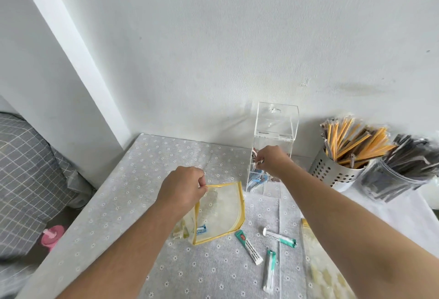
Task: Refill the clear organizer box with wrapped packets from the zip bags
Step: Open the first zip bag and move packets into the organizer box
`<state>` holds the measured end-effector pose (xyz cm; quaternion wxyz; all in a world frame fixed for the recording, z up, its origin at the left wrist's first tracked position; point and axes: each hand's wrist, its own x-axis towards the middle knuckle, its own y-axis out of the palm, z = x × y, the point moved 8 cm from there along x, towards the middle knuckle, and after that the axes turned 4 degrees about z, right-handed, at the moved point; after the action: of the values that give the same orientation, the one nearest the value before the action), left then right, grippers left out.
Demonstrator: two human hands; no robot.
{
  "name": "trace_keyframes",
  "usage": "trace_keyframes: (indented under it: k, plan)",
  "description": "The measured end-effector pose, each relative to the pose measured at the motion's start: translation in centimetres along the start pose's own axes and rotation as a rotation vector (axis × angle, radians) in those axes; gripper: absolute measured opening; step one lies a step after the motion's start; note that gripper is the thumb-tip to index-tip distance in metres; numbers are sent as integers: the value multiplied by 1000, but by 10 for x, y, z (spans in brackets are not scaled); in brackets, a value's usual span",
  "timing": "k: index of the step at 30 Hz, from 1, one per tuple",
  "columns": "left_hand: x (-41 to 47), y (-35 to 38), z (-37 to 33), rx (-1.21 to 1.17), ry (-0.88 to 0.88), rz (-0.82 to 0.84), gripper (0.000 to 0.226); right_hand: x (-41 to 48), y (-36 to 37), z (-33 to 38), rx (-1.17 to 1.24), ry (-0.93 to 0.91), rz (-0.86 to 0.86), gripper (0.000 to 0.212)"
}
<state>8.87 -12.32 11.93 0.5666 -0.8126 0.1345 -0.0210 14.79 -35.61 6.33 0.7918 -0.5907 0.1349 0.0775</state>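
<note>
1. While your right hand (273, 160) is at the mouth of the clear organizer box (273, 132), fingers curled round a small bunch of wrapped packets (259, 162), the box stands at the far edge of the table (142, 180) with its lid tipped up and back.
2. Your left hand (185, 187) pinches the top corner of the yellow-edged zip bag (221, 208), lifting that corner. The bag lies nearer you than the box and to its left.
3. A blue-ended packet (202, 229) shows low in the bag, at the end closest to you, so its mouth faces away from what is left inside.
4. Three loose packets (249, 247) lie on the cloth between your forearms, right of the bag, each pointing a different way.
5. I judge your right hand the nearer one for those: draw it back toward you from the box.
6. A second zip bag (318, 258) lies partly under your right forearm.
</note>
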Motion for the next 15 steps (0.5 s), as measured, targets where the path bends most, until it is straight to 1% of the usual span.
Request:
trace_keyframes:
  k: [3, 5, 7, 10, 12, 15]
  plan:
    - [0, 1, -2, 4, 9, -5, 7, 1, 2, -2, -21, 26, -14, 23]
    - [-1, 0, -2, 0, 9, -3, 7, -1, 6, -1, -78, 38, -10, 24]
    - [-2, -1, -2, -2, 6, -4, 8, -3, 8, 2, -120, 16, -33, 24]
    - [-4, -3, 0, 5, 7, -13, 9, -5, 5, 8, -106, -44, -93, 18]
    - [-4, -4, 0, -1, 8, -13, 10, -6, 4, 11, -139, -73, -120, 17]
    - [-5, -3, -1, -3, 7, -10, 11, -4, 8, 8, -222, -64, -132, 16]
